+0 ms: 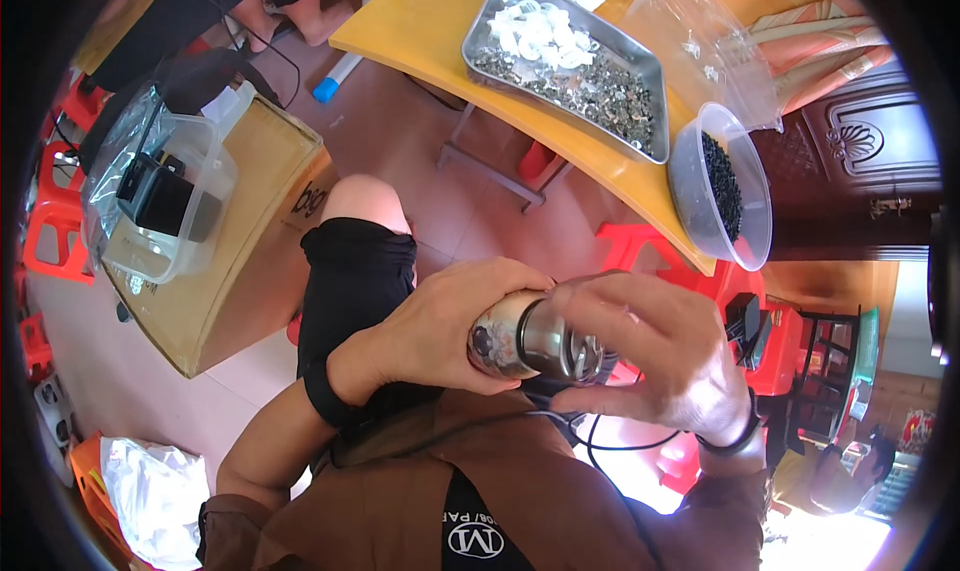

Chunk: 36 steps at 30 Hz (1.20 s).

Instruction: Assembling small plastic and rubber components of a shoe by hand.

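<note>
My left hand point(455, 321) is closed around a drinking flask point(495, 346) held on its side in front of my chest. The flask's pale body carries a floral pattern, and its shiny metallic upper part point(550, 341) has a dark ring round it. At that shiny end my right hand point(650, 341) curves with thumb and fingers spread apart. The fingers pass over the flask's upper side, the thumb lies below it, and I cannot tell whether they press on it. A black band circles each wrist.
Ahead, a yellow table point(400, 31) bears a metal tray point(655, 121) of white pieces and small dark parts. A clear tub point(760, 201) of black pellets sits at its edge. A cardboard box point(240, 281) with a plastic bin point(215, 186) stands left. A black cable point(500, 414) crosses my shirt.
</note>
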### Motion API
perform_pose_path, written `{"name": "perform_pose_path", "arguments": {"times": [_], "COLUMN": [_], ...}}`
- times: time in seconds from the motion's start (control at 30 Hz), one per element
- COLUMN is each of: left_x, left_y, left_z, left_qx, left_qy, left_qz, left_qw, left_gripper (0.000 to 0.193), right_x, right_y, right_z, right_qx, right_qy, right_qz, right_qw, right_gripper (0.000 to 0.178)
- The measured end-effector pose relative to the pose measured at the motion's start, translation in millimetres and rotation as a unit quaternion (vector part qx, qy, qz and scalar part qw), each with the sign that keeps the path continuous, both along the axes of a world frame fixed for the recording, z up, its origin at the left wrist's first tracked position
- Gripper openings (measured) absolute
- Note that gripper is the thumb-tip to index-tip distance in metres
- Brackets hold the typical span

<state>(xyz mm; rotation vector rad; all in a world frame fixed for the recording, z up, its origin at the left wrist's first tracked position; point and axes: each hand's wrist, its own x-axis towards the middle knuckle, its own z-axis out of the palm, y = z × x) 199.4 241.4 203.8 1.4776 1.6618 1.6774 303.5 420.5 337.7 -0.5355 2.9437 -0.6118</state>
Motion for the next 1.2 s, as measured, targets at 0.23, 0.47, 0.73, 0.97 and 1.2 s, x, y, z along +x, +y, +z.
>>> {"name": "perform_pose_path", "arguments": {"times": [0.23,0.47,0.73,0.97,1.2], "left_x": [5.2,9.1,12.0,12.9,13.8], "left_y": [0.9,4.7,2.4,-0.3,0.5], "left_z": [-2.4,-0.2,1.9,1.3,4.9], "left_qx": [-0.024,0.006,0.000,0.013,0.000], "left_qy": [-0.010,0.027,0.039,0.010,0.017], "left_qz": [-0.026,-0.022,-0.037,-0.038,-0.049], "left_qw": [0.999,0.999,0.999,0.999,0.999], "left_gripper": [0.072,0.073,0.075,0.085,0.079], "right_x": [-0.4,8.6,16.7,12.6,8.0], "right_y": [7.8,-1.6,-1.1,5.9,-4.8], "right_z": [-4.5,3.0,4.1,-18.1,-5.8], "right_qx": [-0.019,0.100,-0.012,0.040,0.048], "right_qy": [0.086,-0.014,0.015,0.173,0.148], "right_qz": [0.093,-0.032,0.038,0.167,0.098], "right_qw": [0.992,0.994,0.999,0.970,0.983], "right_gripper": [0.062,0.060,0.059,0.066,0.056]}}
